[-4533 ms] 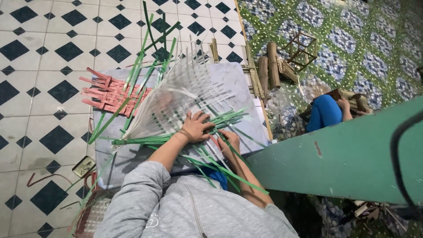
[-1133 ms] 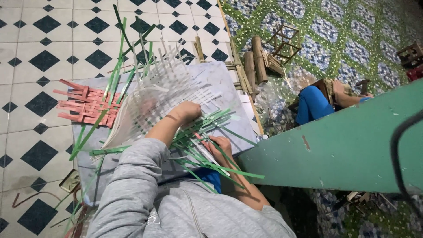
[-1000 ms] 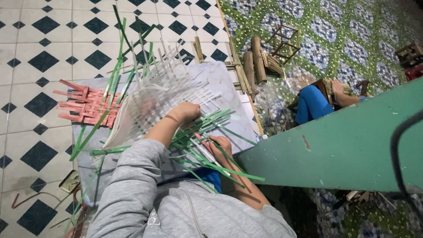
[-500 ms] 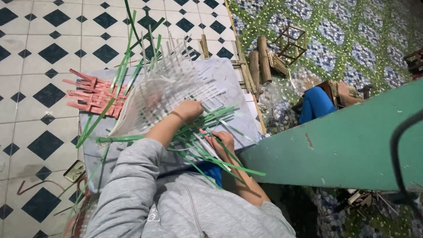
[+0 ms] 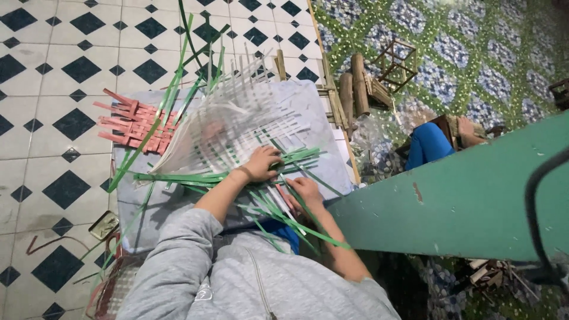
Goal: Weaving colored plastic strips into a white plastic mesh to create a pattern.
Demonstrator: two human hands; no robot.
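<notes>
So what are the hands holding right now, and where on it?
The left hand presses the green strips against the white woven piece at its near edge. The right hand grips other green strips near the weave; exact pinch unclear.

Even, soft light, faint shadows, slight motion blur, wide-angle bending at the edges

A single head-worn camera looks steeply down from close above the person's own shoulders, facing forward over the left hand [image 5: 261,165] and right hand [image 5: 304,191] on a woven mat [image 5: 237,124], with tiled floor [image 5: 53,77] beyond and a green board [image 5: 468,195] at right.
</notes>
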